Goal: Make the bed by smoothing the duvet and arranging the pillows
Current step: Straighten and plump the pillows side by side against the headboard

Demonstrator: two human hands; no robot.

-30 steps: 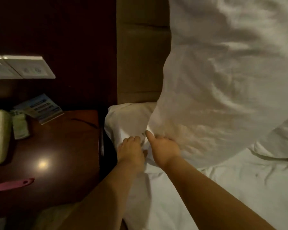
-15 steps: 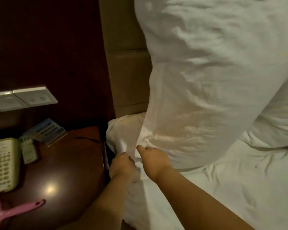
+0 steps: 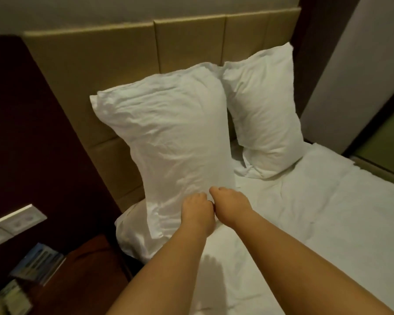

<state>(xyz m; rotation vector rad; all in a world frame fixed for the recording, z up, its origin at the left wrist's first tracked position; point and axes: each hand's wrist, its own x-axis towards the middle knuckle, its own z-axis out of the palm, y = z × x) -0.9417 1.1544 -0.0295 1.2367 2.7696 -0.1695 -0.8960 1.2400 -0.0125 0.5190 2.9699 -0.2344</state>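
A large white pillow [image 3: 168, 135] stands on end against the tan headboard [image 3: 114, 60]. Both my hands grip its lower edge side by side: my left hand [image 3: 197, 212] and my right hand [image 3: 231, 206], fingers curled into the pillowcase fabric. A second white pillow [image 3: 264, 110] leans upright against the headboard to the right, touching the first. The white duvet [image 3: 305, 223] covers the bed, wrinkled near the pillows. Another white fold of bedding [image 3: 132, 235] bulges at the bed's left corner under the held pillow.
A dark wooden nightstand [image 3: 84, 278] stands at the lower left with a blue leaflet [image 3: 38, 262] and a pale object at the corner. A white switch panel [image 3: 16, 221] sits on the dark wall panel. A wall and dark frame rise at the right.
The view has lifted and pulled back, so the whole pillow and headboard show. My hands have shifted right along the pillow's lower edge, away from the bed corner. The pillow stands upright.
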